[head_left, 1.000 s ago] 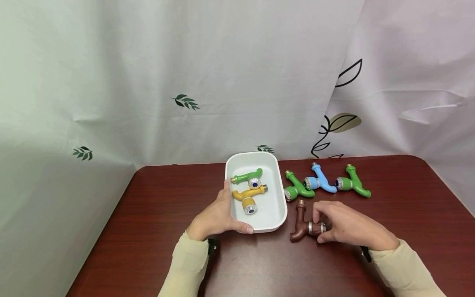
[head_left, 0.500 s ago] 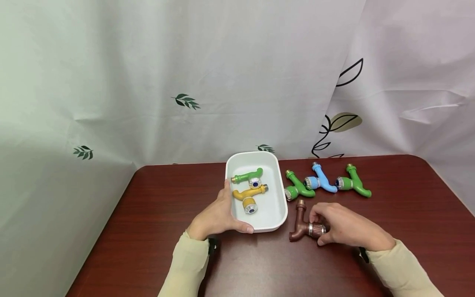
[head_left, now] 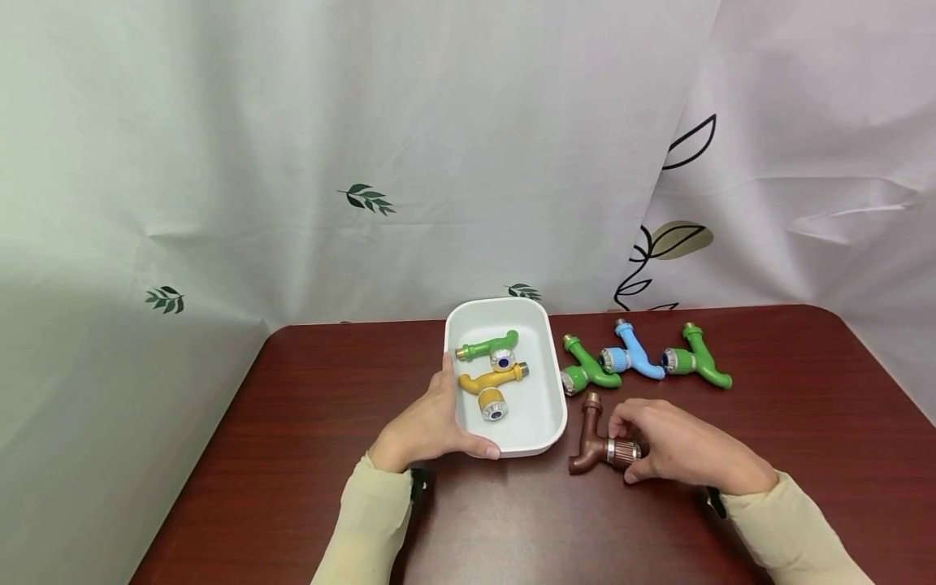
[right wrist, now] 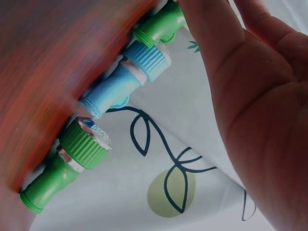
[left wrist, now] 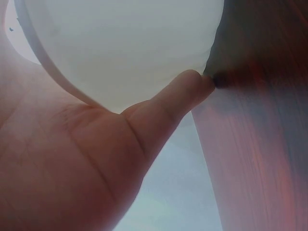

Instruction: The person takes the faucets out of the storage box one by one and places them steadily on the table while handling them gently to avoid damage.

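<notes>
Here the right hand (head_left: 676,447) pinches the brown tap's (head_left: 594,443) ribbed knob.

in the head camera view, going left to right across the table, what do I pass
Left hand holding the white tray, yellow tap inside the tray, brown tap gripped by the right hand, then the far-right green tap.

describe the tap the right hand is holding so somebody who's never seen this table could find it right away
On the dark red table, find the white tray near the middle. Just right of its near corner lies a brown tap, its ribbed knob gripped by the right hand. It is the only brown one; its neighbours are green or blue.
</notes>
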### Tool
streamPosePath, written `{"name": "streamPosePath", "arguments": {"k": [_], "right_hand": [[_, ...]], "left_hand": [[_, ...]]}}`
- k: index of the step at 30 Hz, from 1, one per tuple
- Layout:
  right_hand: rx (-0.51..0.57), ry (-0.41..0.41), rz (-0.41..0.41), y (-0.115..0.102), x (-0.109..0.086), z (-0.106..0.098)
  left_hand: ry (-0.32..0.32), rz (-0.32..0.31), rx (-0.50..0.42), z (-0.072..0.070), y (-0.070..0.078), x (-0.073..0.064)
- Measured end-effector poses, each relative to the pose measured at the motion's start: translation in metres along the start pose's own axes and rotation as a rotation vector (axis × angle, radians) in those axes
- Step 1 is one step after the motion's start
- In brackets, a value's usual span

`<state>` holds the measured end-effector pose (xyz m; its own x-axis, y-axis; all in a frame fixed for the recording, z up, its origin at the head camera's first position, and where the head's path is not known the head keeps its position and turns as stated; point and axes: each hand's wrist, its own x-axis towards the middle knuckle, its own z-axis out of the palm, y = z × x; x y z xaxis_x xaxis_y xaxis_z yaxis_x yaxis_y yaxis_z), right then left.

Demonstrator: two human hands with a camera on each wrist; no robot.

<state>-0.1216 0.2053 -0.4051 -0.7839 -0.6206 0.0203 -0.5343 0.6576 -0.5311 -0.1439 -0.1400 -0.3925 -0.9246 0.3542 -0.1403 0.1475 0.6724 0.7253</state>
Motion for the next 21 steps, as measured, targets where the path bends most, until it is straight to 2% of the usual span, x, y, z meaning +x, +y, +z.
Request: {"name": "streamPosePath", "arguments": {"k": [8,13,21], "right_hand": [[0.003,0.006,-0.006,0.0008,-0.001,0.0002],[-0.001,-0.013,0.028,-0.0008,-0.0017,-0.0008],[-0.005,0.004,0.015,-0.0024,-0.003,-0.0034]], "left_hand": [[0.002,-0.008,0.003,0.0007,-0.0018,0.0006],[-0.006,-0.024,0.004,0.0009,-0.0022,0.0006],[-0.008,-0.002,-0.017,0.0006,-0.003,0.0006]]}}
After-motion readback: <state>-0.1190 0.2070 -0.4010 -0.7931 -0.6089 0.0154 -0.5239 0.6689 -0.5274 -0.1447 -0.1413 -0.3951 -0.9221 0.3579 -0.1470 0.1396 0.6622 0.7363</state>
